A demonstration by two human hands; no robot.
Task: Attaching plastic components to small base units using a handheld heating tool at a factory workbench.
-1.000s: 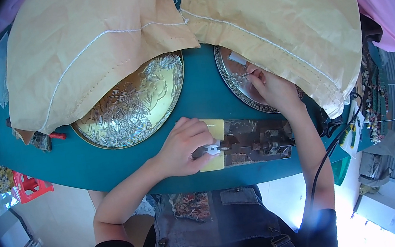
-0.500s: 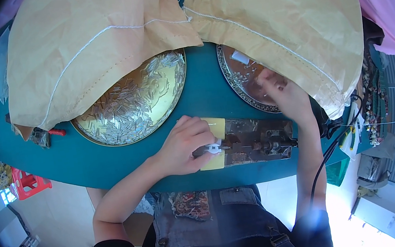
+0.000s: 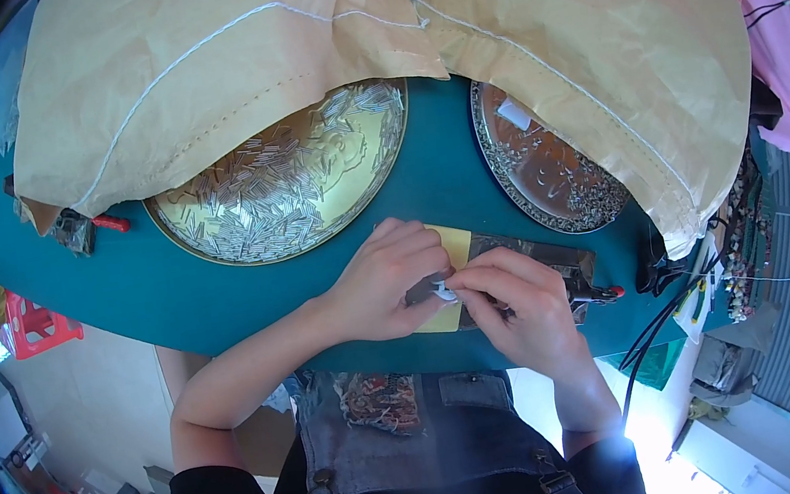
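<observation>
A small white piece (image 3: 443, 290) is pinched in the fingers of my left hand (image 3: 385, 281), over the yellow end (image 3: 455, 245) of a dark metal jig. My right hand (image 3: 526, 304) meets it from the right, thumb and forefinger pressed together at the piece. Whatever tiny part lies between the right fingertips is too small to make out. Both hands partly cover the dark jig (image 3: 568, 268), whose right end carries a red-tipped lever (image 3: 614, 293).
Beyond my hands lie a gold tray (image 3: 335, 161) of thin clear or silvery sticks and a brown round tray (image 3: 546, 173) with tiny parts and a white block (image 3: 514, 114). Large paper sheets (image 3: 217, 60) overhang both. Black cables (image 3: 649, 327) run at the right.
My right hand has come from the brown tray back to the white piece in my left hand. The view has shifted slightly, while the left hand stays by the jig's yellow end.
</observation>
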